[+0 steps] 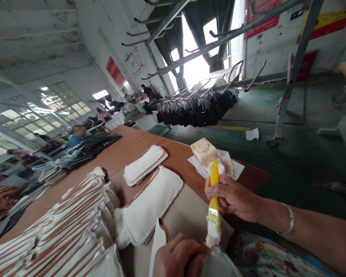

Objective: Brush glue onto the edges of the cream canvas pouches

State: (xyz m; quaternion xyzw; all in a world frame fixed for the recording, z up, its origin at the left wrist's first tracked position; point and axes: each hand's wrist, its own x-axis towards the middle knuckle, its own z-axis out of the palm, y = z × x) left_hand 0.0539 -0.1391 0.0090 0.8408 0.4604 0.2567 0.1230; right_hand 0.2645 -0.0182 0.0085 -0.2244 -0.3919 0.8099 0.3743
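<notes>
The right hand (233, 198) has its fingers closed round a yellow brush (215, 182), whose pasty bristles touch a pale pouch (220, 263) beside the left hand (181, 257), its fingers curled tight over it. That pouch seems unfinished. Beyond the left fingers lie flat pouches (152, 206) and, leftward, a long row (75, 227); whether they're pasted, I can't tell.

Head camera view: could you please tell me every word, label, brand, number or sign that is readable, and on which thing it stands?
None can be read with certainty.
Red banner, far wall: pale marks, too small.
Wall poster beside it: too small.
Red sign, upper right: pale characters, too blurred.
Yellow-and-red sign: too blurred.
Yellow brush: no lettering discernible.
</notes>
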